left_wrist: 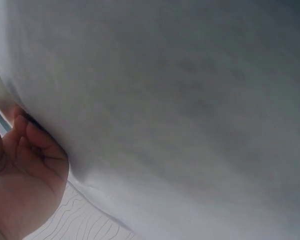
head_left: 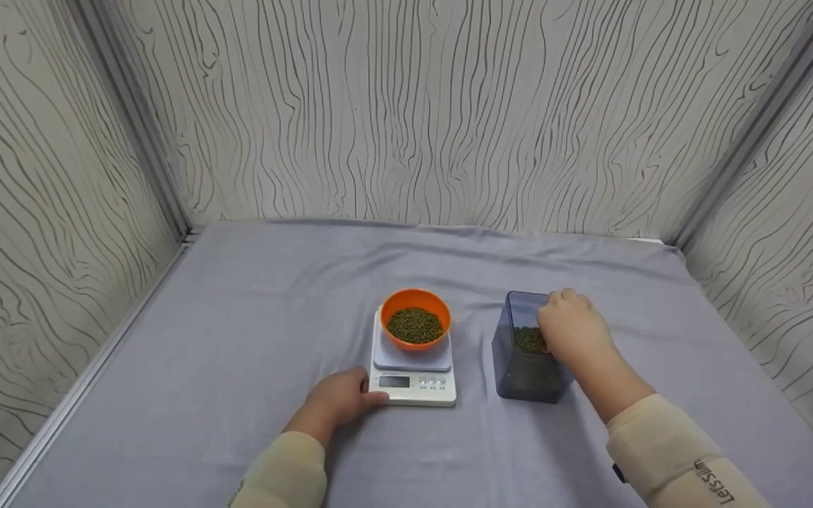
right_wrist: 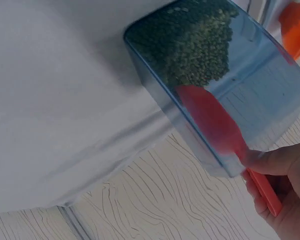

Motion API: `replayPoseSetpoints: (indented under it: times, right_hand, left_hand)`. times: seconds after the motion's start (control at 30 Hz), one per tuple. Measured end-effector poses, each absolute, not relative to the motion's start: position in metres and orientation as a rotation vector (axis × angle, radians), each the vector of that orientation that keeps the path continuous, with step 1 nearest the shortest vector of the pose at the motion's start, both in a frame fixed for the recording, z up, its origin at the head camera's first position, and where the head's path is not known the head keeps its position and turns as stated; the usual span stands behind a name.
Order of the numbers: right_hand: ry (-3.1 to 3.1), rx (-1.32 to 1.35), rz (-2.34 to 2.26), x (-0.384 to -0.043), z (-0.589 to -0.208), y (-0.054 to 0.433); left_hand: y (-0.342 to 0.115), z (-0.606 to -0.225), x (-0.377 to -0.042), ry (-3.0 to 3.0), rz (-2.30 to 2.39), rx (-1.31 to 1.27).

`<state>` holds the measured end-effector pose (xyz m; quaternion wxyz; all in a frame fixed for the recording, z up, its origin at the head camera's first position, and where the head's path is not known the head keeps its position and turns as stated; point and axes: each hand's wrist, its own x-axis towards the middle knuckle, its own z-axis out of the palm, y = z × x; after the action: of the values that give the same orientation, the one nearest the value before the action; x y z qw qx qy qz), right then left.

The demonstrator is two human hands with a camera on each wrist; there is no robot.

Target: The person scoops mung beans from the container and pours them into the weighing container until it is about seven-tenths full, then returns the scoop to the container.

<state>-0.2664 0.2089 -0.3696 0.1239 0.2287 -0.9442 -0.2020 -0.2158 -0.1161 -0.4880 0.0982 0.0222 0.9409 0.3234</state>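
Observation:
My left hand (head_left: 341, 398) grips the left front corner of a white kitchen scale (head_left: 404, 399), with the thumb near its front edge. In the left wrist view that hand (left_wrist: 27, 175) shows curled fingers, and just a sliver of the scale. On the scale's platform sits an orange bowl (head_left: 415, 346) holding small green beans (head_left: 415, 325). To the right, my right hand (head_left: 576, 324) is over the rim of a clear blue container (head_left: 507, 374). It holds a red scoop (right_wrist: 210, 120) by the handle; the scoop's head is inside, its tip at the green beans (right_wrist: 202, 47).
A grey cloth (head_left: 272, 303) with wrinkles covers the table. Wood-grain patterned panels (head_left: 406, 113) stand behind and on both sides, with metal posts at the corners. The container stands a short gap to the right of the scale.

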Motion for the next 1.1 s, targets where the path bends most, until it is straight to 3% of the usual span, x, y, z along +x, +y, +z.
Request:
replayPoseSetpoints:
  times: [1.1]
  right_hand:
    - [-3.006, 0.631, 0.112, -0.287, -0.39, 0.224]
  left_hand:
    - [-0.118, -0.492, -0.216, 2.812, 0.956, 0.126]
